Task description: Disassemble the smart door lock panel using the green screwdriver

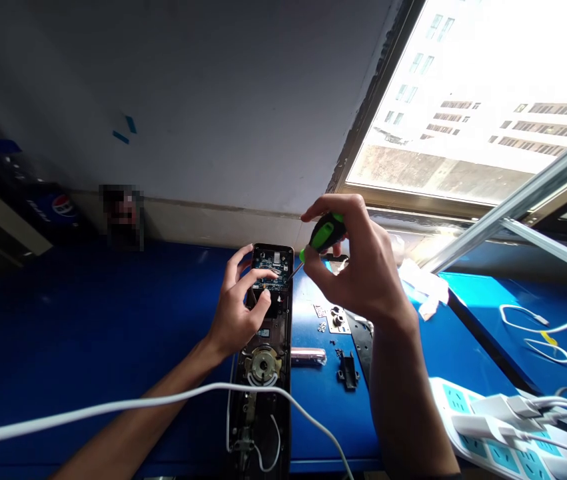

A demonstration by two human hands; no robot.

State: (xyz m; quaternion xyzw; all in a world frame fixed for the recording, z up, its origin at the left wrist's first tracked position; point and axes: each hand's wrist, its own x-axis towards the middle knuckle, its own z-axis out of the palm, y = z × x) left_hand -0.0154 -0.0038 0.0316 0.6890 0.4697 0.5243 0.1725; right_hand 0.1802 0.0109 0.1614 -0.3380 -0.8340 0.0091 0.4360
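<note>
The right hand (pixel 363 267) is clenched around a green-and-black screwdriver (pixel 324 233), with its thin shaft angled down to the edge of a circuit board (pixel 269 270) set in the upper end of a long, dark door lock (pixel 263 427). The left hand (pixel 236 310) is not gripping anything; its spread fingers press on the lock and the board, steadying them on the blue counter (pixel 88 320).

The main risk is the screwdriver tip slipping, which could scratch the board or jab the nearby left fingers, especially if the shaft stays at this slant. The left fingers also cover part of the board, so the tip's exact contact point is hidden. Pressing too hard could shift the lock, since it appears only hand-steadied.

A white cable (pixel 163 398) lies across the left forearm and the lock, where it could snag an arm. Tiny screws (pixel 322 327) sit loose on the counter just right of the lock and could easily be knocked away. Nearby are a metal plate (pixel 338 319), a black bracket (pixel 347 370) and a silver tube (pixel 308 357). Farther right, a power strip (pixel 456 400) holds white chargers (pixel 483 427).
</note>
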